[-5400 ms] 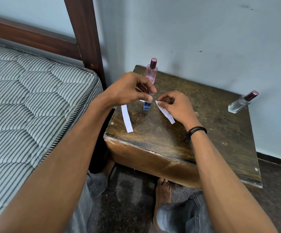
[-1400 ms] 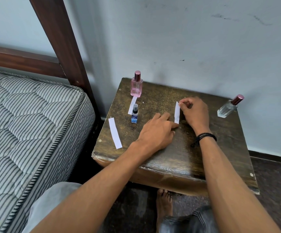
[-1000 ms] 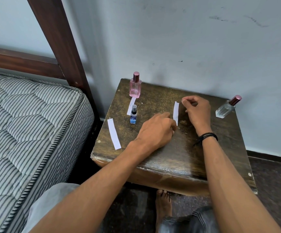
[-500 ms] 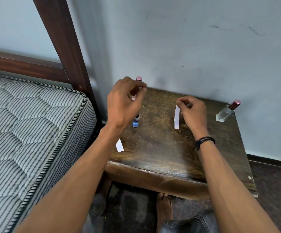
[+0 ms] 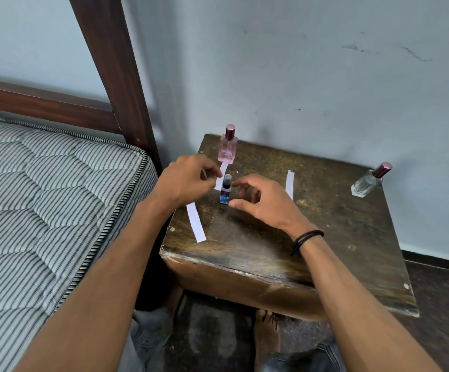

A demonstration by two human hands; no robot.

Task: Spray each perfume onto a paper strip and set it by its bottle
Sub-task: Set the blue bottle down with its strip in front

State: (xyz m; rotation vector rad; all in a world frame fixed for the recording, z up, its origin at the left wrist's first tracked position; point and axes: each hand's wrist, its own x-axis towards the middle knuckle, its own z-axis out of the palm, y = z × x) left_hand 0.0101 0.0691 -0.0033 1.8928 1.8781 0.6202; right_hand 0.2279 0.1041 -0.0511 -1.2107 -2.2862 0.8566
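On the dark wooden bedside table [image 5: 338,237] a small blue bottle [image 5: 225,194] with a grey cap stands upright. My right hand [image 5: 263,202] hovers just right of it, fingers spread and relaxed, not touching it. My left hand [image 5: 188,181] is to the bottle's left with curled fingers. Its fingertips reach the edge of the paper strip [image 5: 221,176] that lies in front of the pink bottle [image 5: 227,146], with no clear grip on it. A second strip [image 5: 196,223] lies near the table's left edge, a third strip [image 5: 289,184] lies mid-table. A clear bottle [image 5: 369,181] with a maroon cap stands at the far right.
A striped mattress [image 5: 43,210] and a dark wooden bedpost [image 5: 116,76] are close on the left. The pale wall [image 5: 298,76] runs right behind the table. My bare foot [image 5: 266,334] and knees are below the table's front edge.
My right hand has let go of the mid-table strip and moved left to the blue bottle. My left hand has come down from beside the pink bottle's cap.
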